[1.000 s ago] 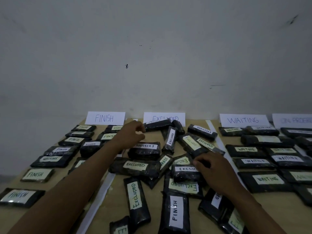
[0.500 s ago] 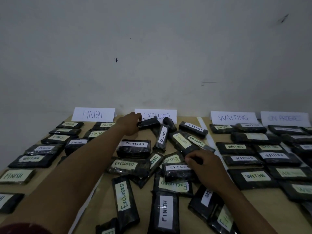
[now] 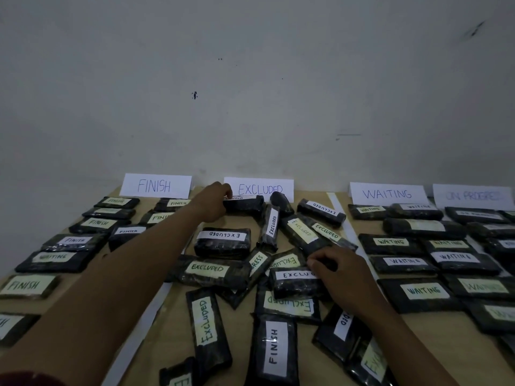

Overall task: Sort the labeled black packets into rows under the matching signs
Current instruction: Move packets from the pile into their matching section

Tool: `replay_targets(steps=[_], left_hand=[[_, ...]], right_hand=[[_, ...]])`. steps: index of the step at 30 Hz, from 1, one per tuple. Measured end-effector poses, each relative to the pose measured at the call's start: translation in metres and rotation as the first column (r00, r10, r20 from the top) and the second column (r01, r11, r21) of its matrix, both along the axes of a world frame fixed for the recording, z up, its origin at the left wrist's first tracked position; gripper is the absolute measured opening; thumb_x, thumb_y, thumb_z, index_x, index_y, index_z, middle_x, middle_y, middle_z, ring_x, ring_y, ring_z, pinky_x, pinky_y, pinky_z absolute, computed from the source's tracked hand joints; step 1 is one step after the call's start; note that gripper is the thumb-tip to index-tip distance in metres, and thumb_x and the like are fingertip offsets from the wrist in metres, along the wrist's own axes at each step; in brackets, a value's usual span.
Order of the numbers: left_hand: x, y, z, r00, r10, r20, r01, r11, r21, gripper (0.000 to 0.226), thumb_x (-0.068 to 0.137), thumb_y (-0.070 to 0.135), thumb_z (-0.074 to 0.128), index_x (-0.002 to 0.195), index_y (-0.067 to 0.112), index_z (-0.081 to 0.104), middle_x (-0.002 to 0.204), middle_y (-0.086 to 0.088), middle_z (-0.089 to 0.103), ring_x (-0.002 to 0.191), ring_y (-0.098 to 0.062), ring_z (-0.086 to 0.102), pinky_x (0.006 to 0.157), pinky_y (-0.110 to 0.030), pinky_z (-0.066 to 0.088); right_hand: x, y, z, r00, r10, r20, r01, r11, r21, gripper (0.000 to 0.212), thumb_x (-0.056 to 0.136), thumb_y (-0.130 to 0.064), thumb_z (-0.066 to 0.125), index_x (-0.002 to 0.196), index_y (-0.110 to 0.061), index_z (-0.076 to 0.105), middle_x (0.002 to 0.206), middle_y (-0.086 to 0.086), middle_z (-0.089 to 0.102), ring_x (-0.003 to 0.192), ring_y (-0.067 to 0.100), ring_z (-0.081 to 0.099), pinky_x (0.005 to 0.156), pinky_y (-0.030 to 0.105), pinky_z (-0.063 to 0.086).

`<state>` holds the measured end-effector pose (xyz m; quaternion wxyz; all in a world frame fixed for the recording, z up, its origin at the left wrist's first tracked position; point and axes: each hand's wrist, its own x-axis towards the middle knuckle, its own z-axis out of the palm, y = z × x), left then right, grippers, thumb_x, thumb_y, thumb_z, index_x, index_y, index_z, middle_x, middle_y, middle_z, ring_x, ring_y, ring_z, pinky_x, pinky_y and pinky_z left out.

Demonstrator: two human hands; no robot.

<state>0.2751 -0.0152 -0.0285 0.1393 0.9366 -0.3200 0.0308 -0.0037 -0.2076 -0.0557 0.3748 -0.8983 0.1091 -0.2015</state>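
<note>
Several black packets lie loose at the near edge of the tan table (image 3: 440,358), among them a FINISH packet (image 3: 274,348) lying lengthwise in the middle column and a long Excluded packet (image 3: 207,327) just to its left. A white paper strip (image 3: 131,341) runs up the table on the left side of this pile.

Farther in, the right hand (image 3: 337,270) rests on the jumble. Its fingers curl over the right end of the middle EXCLUDED packet (image 3: 295,282), grasping it; this packet lies on top of another with an upside-down label. Just left of it, a packet whose label ends in "RESS" (image 3: 255,264) is wedged under its neighbours.

In the left column the rows of FINISH-labelled packets include one WAITING packet (image 3: 54,259). The right columns hold neat rows of WAITING-labelled packets.

At the far end the left arm stretches across the table. The left hand (image 3: 213,201) clasps the left end of the far EXCLUDED packet (image 3: 246,204), thumb on top. That packet lies crosswise, touching the foot of the EXCLUDED sign (image 3: 259,188).

Along the back edge, propped against the grey wall (image 3: 250,79), stand the FINISH sign (image 3: 154,185), the WAITING sign (image 3: 387,194) and the ON PROGRESS sign (image 3: 472,195), the last one faint.
</note>
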Motion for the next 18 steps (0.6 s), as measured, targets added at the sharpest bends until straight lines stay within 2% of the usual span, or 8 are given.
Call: replay_targets(steps=[6, 8, 10, 12, 15, 18], left_hand=[[-0.004, -0.007, 0.002, 1.000, 0.007, 0.015, -0.006, 0.995, -0.102, 0.036, 0.077, 0.005, 0.062, 0.112, 0.013, 0.054, 0.120, -0.008, 0.048, 0.103, -0.024, 0.051, 0.076, -0.033, 0.040], [-0.007, -0.017, 0.008, 1.000, -0.031, -0.002, 0.030, 0.987, -0.161, 0.035, 0.081, 0.016, 0.063, 0.115, 0.016, 0.055, 0.123, -0.005, 0.050, 0.110, -0.022, 0.049, 0.087, -0.035, 0.042], [-0.010, -0.032, 0.017, 0.994, -0.103, -0.040, 0.096, 0.985, -0.146, 0.036, 0.085, 0.027, 0.062, 0.120, 0.020, 0.056, 0.129, -0.004, 0.051, 0.121, -0.022, 0.046, 0.100, -0.038, 0.039], [-0.012, -0.050, 0.026, 0.975, -0.202, -0.093, 0.202, 0.979, -0.012, 0.039, 0.087, 0.024, 0.061, 0.126, 0.022, 0.056, 0.133, -0.004, 0.051, 0.126, -0.023, 0.044, 0.104, -0.037, 0.035], [-0.015, -0.076, 0.034, 0.928, -0.290, -0.233, 0.348, 0.897, 0.272, 0.053, 0.081, 0.005, 0.060, 0.130, 0.024, 0.057, 0.131, -0.005, 0.055, 0.122, -0.026, 0.048, 0.101, -0.037, 0.039], [-0.012, -0.091, 0.032, 0.933, -0.274, -0.233, 0.350, 0.838, 0.419, 0.057, 0.077, 0.007, 0.065, 0.130, 0.028, 0.057, 0.128, -0.006, 0.056, 0.118, -0.026, 0.048, 0.096, -0.039, 0.042]], right_hand=[[0.001, -0.002, -0.002, 1.000, -0.001, -0.007, 0.001, 1.000, 0.005, 0.009, 0.088, -0.024, 0.065, 0.083, -0.025, 0.072, 0.087, -0.016, 0.066, 0.084, -0.008, 0.055, 0.071, 0.007, 0.039], [0.002, -0.002, -0.002, 1.000, -0.004, -0.001, 0.004, 1.000, -0.001, 0.008, 0.088, -0.024, 0.065, 0.084, -0.024, 0.072, 0.087, -0.015, 0.066, 0.084, -0.007, 0.056, 0.073, 0.011, 0.042], [0.002, -0.002, -0.002, 1.000, -0.005, 0.004, 0.005, 1.000, 0.002, 0.008, 0.087, -0.024, 0.065, 0.083, -0.024, 0.072, 0.087, -0.014, 0.066, 0.084, -0.005, 0.056, 0.076, 0.017, 0.045], [0.001, -0.002, -0.002, 1.000, -0.002, 0.005, 0.002, 1.000, 0.013, 0.008, 0.087, -0.025, 0.065, 0.083, -0.025, 0.071, 0.087, -0.014, 0.066, 0.084, -0.005, 0.056, 0.076, 0.017, 0.045], [0.001, -0.003, -0.001, 1.000, 0.005, 0.006, -0.005, 0.999, 0.034, 0.008, 0.088, -0.025, 0.064, 0.083, -0.027, 0.070, 0.086, -0.014, 0.066, 0.087, -0.007, 0.054, 0.074, 0.012, 0.042], [0.001, -0.005, -0.002, 1.000, 0.001, 0.011, -0.001, 0.998, 0.060, 0.009, 0.088, -0.026, 0.064, 0.082, -0.028, 0.071, 0.084, -0.016, 0.067, 0.086, -0.007, 0.055, 0.074, 0.012, 0.042]])
